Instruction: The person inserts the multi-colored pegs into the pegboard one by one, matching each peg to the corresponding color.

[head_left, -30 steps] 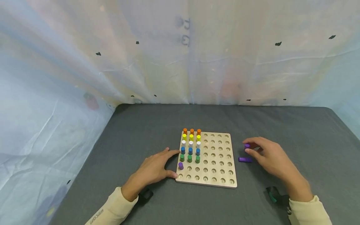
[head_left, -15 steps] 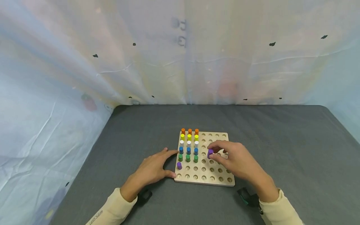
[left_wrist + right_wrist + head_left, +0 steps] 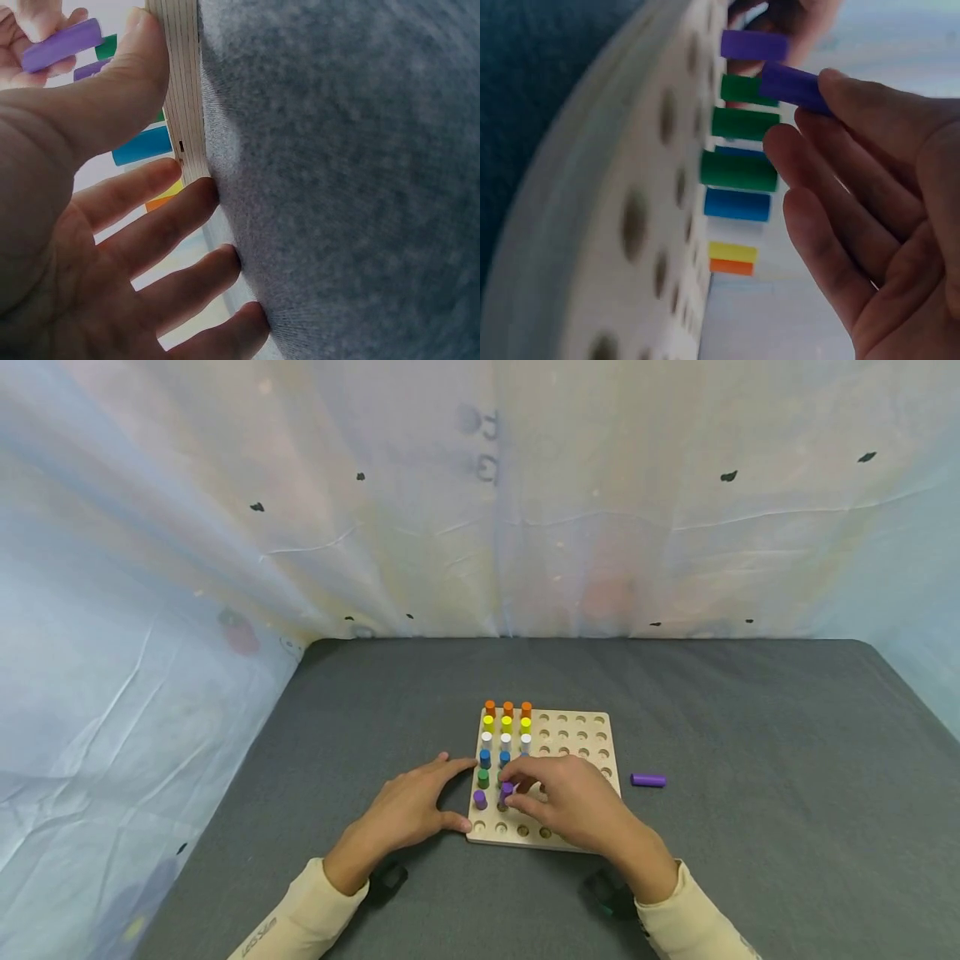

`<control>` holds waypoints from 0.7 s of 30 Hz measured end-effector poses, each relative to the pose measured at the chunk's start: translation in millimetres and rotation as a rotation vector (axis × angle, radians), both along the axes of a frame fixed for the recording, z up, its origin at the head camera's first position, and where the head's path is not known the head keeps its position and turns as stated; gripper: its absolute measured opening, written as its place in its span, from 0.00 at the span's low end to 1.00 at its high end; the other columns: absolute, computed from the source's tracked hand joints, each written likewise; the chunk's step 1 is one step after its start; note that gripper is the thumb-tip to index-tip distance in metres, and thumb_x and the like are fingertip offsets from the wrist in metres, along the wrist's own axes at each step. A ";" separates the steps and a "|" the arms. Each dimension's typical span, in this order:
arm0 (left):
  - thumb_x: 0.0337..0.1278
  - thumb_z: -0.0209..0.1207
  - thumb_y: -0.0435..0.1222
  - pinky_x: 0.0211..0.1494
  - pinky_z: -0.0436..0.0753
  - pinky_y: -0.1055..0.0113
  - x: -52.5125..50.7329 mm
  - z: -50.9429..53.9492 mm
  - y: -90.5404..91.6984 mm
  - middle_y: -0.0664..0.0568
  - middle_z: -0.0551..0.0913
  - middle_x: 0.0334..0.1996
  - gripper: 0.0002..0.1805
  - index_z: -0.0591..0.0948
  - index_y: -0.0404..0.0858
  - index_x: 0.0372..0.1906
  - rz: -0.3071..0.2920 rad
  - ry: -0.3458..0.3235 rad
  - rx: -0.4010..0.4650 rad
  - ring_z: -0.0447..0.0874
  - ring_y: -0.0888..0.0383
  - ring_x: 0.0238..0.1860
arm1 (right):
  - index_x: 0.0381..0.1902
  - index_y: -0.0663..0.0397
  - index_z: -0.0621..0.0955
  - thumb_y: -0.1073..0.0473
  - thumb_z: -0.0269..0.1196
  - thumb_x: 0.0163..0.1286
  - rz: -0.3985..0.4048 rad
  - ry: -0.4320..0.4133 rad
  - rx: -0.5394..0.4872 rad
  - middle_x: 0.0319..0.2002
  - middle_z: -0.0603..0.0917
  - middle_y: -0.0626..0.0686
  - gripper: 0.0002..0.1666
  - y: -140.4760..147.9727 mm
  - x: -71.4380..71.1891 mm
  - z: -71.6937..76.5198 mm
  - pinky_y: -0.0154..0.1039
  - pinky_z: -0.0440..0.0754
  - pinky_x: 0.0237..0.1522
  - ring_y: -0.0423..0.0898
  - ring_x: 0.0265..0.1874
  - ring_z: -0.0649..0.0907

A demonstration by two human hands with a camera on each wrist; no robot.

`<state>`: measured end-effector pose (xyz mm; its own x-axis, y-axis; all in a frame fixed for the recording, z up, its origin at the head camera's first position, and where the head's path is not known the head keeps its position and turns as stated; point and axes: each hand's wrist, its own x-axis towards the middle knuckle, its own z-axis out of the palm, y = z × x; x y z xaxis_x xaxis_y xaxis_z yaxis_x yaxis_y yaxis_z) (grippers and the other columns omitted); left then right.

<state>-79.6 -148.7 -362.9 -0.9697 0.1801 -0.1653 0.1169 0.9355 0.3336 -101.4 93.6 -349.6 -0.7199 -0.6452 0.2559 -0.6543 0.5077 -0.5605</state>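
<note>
A light wooden peg board (image 3: 525, 842) lies before me, its left columns filled with colored pegs. My left hand (image 3: 405, 806) rests at the board's left side, thumb and forefinger touching its edge, the fingers spread and fairly straight. Between thumb and fingertips, my right hand (image 3: 581, 802) pinches a purple peg (image 3: 795, 88), tilted in the right wrist view and clear of the board there. This peg is over the second column, just right of a standing purple peg (image 3: 480, 799). Behind it, green pegs (image 3: 744, 124) are partly covered by my right hand in the head view.
Rows of orange (image 3: 507, 708), yellow (image 3: 506, 724), white (image 3: 506, 741) and blue pegs (image 3: 485, 758) stand at the board's left. Another loose purple peg (image 3: 648, 781) lies on the grey cloth right of the board. Pale curtains (image 3: 570, 527) hang behind the table.
My right hand has carried a purple peg from the cloth at the right, leftward across the board to beside the standing purple peg. My left hand has stayed at the board's edge.
</note>
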 end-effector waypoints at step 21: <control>0.41 0.74 0.56 0.62 0.71 0.32 1.0 0.4 -0.7 0.42 0.68 0.73 0.47 0.70 0.58 0.72 -0.016 -0.003 -0.001 0.68 0.44 0.73 | 0.48 0.42 0.85 0.54 0.69 0.66 0.037 0.025 0.104 0.36 0.89 0.39 0.12 -8.8 0.9 -12.1 0.36 0.82 0.39 0.31 0.34 0.84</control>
